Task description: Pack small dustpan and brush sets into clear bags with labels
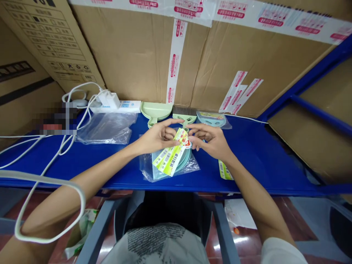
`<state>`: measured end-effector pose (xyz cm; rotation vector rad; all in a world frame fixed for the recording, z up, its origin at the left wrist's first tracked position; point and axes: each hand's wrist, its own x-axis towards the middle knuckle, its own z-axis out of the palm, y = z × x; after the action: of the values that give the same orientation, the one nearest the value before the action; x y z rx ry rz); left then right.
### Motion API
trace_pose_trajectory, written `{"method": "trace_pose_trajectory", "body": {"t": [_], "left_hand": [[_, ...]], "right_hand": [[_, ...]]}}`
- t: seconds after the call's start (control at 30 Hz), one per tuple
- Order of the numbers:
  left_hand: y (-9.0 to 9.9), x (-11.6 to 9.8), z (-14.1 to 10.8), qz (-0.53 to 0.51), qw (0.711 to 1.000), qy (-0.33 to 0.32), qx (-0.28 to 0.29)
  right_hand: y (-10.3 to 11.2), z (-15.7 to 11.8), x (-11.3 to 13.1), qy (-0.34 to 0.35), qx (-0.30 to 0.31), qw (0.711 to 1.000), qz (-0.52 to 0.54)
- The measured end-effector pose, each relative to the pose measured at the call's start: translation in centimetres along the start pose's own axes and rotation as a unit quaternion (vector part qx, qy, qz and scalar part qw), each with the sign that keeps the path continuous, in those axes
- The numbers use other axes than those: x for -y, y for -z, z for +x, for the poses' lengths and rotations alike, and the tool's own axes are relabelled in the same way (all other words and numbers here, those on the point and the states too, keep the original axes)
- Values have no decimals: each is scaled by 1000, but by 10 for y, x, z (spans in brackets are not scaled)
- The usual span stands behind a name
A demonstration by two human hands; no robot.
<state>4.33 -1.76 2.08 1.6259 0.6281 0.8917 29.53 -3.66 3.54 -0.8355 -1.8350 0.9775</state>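
Cards (pixel 166 160), printed yellow-green and white, were held in an overlapping fan above a clear bag (pixel 194 167) on the blue table (pixel 264 157), their loose ends pointed toward 7 o'clock. By the left hand (pixel 161 136) they were pinched near the upper end, the thumb laid on the printed face, the forefinger raised clear and the other fingers curled. The fingers of the right hand (pixel 211 141) were bent in at the cards' 1 o'clock corner, beside the red picture; whether that corner was gripped or merely touched could not be told.

Very little weight was to be expected of the cards: thin, fairly stiff, easily creased, and perhaps slippery where one glossy face met another. They were best taken by the edges, thumb against fingertip, with no hard squeeze across the middle.

Through the bag a light blue piece (pixel 184 164) was seen. A green dustpan (pixel 158 109) was placed at 11 o'clock from the cards, a green brush (pixel 189 118) just past 12.
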Motion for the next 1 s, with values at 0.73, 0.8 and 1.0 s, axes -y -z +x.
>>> {"method": "trace_pose_trajectory", "body": {"t": [0.73, 0.8, 1.0], "left_hand": [[4, 7, 3, 41, 997, -21, -59], [5, 8, 4, 27, 998, -15, -50], [7, 9, 3, 1, 1000, -1, -31]], "right_hand": [[3, 0, -7, 4, -188, 982, 16], [4, 1, -9, -2, -193, 981, 11], [4, 3, -14, -12, -202, 979, 29]]}}
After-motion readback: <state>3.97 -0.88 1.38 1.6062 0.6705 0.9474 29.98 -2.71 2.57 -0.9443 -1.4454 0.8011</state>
